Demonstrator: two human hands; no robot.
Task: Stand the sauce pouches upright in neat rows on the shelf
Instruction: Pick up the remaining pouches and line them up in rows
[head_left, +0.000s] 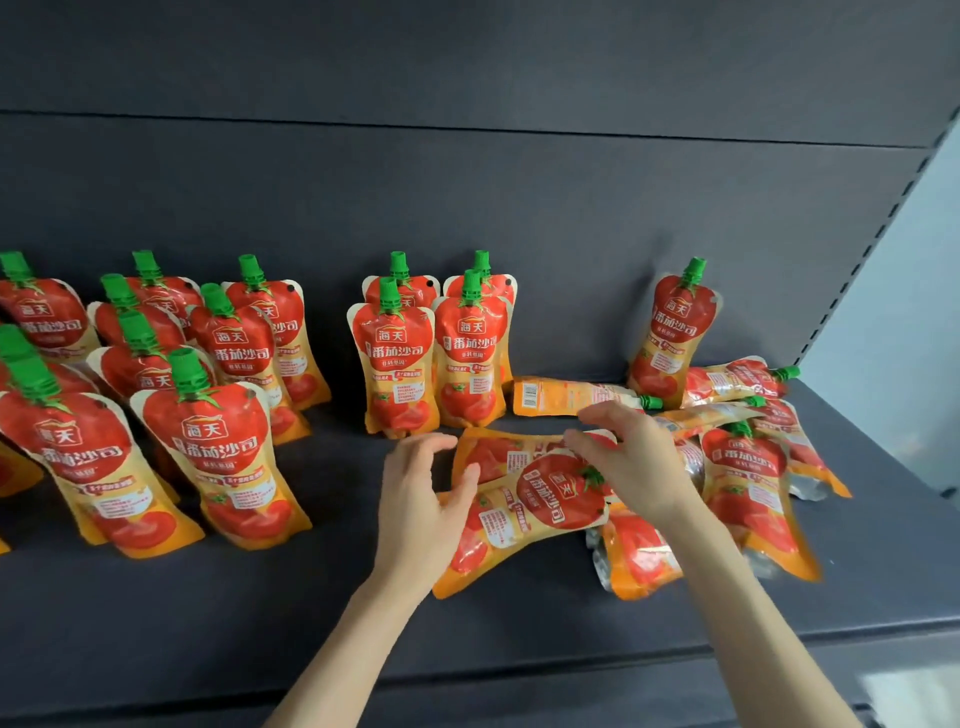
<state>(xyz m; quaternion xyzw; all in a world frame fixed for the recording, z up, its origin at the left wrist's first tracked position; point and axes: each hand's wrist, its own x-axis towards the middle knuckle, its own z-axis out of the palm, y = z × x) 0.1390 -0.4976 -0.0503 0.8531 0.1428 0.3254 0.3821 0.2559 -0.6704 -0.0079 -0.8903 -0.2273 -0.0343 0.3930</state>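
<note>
A red and orange sauce pouch (535, 506) lies flat on the dark shelf (260, 597), its spout end hidden under my right hand (631, 460). That hand hovers over it with its fingers loosely curved. My left hand (421, 499) is at the pouch's bottom end, fingers spread and thumb touching its edge. A second flat pouch (493, 452) lies partly beneath it. Two short rows of upright pouches (431, 358) stand behind the hands. Several more upright pouches (208, 441) fill the left side.
A heap of fallen pouches (748, 483) lies at the right, with one flat pouch (571, 397) behind my right hand and one upright pouch (675, 332) near the back panel. The shelf's front edge (779, 631) runs below my forearms. A perforated upright (883, 208) bounds the right side.
</note>
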